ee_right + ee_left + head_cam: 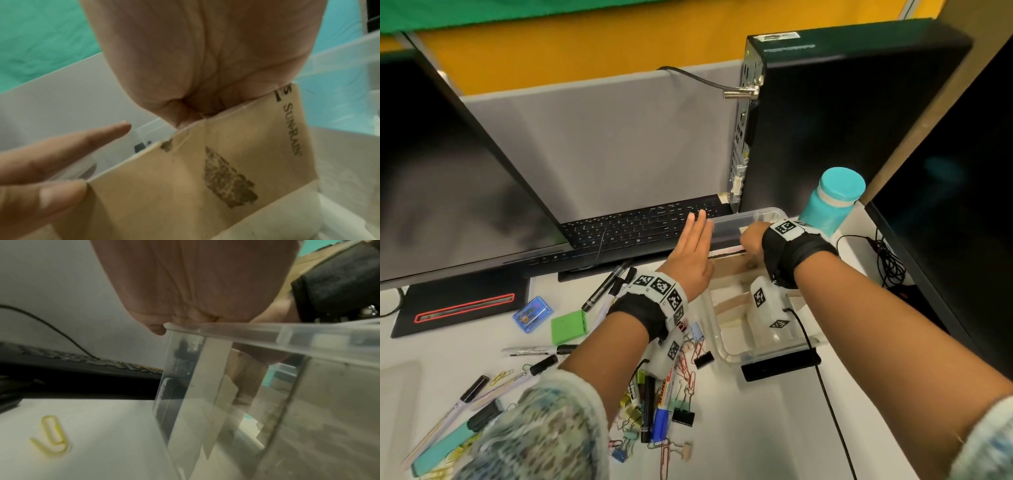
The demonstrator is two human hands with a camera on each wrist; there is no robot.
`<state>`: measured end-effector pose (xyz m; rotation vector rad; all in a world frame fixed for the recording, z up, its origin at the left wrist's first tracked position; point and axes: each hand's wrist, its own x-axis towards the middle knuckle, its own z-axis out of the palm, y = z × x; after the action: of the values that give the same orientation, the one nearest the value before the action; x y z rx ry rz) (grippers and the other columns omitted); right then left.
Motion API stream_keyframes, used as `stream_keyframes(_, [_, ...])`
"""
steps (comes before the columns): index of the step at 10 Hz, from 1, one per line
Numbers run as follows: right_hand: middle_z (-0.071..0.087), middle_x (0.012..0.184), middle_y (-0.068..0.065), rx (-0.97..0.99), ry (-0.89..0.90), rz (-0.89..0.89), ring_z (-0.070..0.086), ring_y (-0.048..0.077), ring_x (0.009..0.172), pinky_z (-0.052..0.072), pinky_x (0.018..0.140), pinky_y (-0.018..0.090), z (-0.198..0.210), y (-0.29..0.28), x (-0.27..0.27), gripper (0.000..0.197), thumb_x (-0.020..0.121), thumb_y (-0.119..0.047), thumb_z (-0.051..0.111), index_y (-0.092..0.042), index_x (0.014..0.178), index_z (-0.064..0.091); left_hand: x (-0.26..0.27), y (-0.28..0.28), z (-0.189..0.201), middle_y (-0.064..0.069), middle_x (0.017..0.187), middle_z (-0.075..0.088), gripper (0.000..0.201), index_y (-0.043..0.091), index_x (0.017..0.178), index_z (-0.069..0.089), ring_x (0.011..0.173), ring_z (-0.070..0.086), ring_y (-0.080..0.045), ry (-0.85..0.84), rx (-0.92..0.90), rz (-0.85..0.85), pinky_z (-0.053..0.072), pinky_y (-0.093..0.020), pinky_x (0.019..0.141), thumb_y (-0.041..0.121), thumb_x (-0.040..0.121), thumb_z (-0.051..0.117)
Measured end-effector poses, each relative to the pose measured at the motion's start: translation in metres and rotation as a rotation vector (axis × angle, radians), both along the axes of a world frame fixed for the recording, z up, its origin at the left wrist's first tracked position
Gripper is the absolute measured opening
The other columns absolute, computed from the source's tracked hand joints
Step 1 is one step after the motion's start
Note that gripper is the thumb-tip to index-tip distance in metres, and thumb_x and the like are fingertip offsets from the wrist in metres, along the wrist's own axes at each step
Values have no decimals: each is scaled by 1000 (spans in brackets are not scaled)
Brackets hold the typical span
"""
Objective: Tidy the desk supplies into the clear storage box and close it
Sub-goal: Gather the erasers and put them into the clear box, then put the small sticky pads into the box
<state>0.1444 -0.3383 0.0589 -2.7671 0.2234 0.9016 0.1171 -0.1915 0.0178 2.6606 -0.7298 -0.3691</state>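
Note:
The clear storage box (717, 342) stands open at the desk's middle right, with no lid in sight. Inside it my right hand (753, 240) grips the top edge of a tan cardboard piece (185, 178) printed "SUNRAIN", which stands upright in the box. My left hand (693, 246) rests with straight fingers (61, 151) on the box's left rim (226, 331). Loose markers (606, 286), binder clips (683, 416) and paper clips (686, 371) lie scattered on the desk left of the box, under my left forearm. One yellow paper clip (51, 434) lies by the box's wall.
A black keyboard (640, 226) lies behind my left hand, below a tilted monitor (448, 171). A computer tower (842, 120) and a teal bottle (832, 202) stand behind the box. A green case (569, 325) and a blue case (533, 313) lie left; a black bar (780, 366) lies in front.

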Motion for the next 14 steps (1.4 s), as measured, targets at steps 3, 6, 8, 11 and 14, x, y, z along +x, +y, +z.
stream_keyframes(3, [48, 137, 21, 165, -57, -141, 45, 37, 128, 38, 103, 42, 2, -6, -15, 40, 95, -12, 40, 2, 132, 47, 0, 0, -3, -13, 156, -18, 64, 2, 148, -6, 144, -21, -25, -37, 53, -13, -11, -31, 115, 14, 98, 32])
stream_keyframes(6, [52, 136, 15, -31, -101, 81, 51, 31, 124, 40, 106, 37, 36, 21, -35, 37, 98, -16, 44, -1, 131, 51, -17, 19, 10, -1, 159, -7, 61, 19, 150, 5, 147, -7, -18, -99, -70, 66, 5, -37, 119, 34, 99, 34])
stream_keyframes(8, [59, 124, 10, 131, -459, 53, 57, 29, 109, 47, 95, 42, 48, 41, -82, 37, 93, -29, 37, -16, 123, 54, -94, 121, 11, 5, 156, 17, 53, 23, 146, 25, 142, 23, -14, -14, -258, 184, 26, -36, 116, 25, 97, 42])
stream_keyframes(11, [49, 132, 1, 280, -478, 369, 44, 21, 122, 47, 95, 39, -11, 184, -110, 34, 94, -22, 44, -18, 127, 52, -122, 292, -38, -5, 144, 37, 47, 17, 139, 40, 129, 36, -27, 39, 142, 564, 33, -39, 109, 23, 93, 48])
stream_keyframes(14, [33, 142, 14, -24, -157, 605, 31, 33, 131, 40, 101, 43, -78, 291, -91, 63, 86, -12, 56, -11, 142, 28, -44, 297, -52, -5, 142, 37, 53, 19, 142, 30, 131, 32, -28, 77, 343, 424, 37, -40, 105, 27, 93, 47])
